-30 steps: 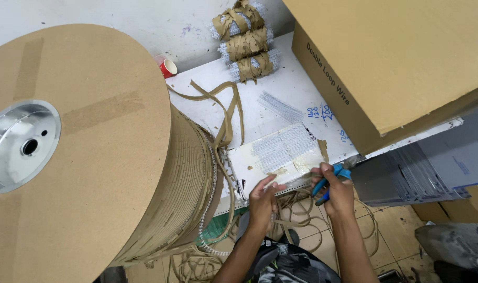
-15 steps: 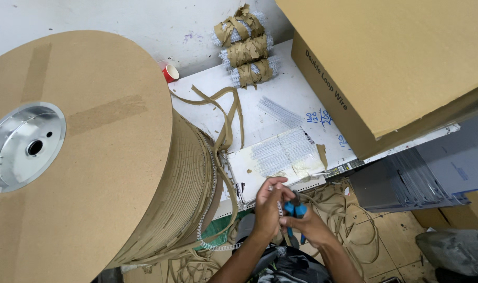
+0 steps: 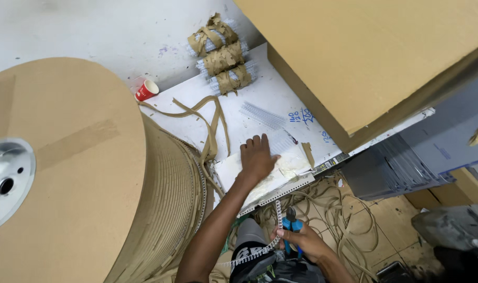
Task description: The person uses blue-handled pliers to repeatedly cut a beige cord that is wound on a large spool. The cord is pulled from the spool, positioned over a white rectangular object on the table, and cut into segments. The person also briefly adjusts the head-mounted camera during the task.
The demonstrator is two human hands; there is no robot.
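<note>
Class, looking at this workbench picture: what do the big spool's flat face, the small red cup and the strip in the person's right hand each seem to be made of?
Spool face: matte brown cardboard, apparently, with tape strips and a shiny metal hub.
Red cup: probably paper, with a thin rolled rim and white inside.
Strip in the right hand: seemingly white wire binding comb, with regular looped teeth; metal or plastic is unclear.

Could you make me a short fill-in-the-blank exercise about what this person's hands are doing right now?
1. The left hand rests flat on a ____ pad.
2. The right hand grips cutters with ____ handles.
3. The small cup by the big cardboard reel is ____.

Missing words: white; blue; red
</note>
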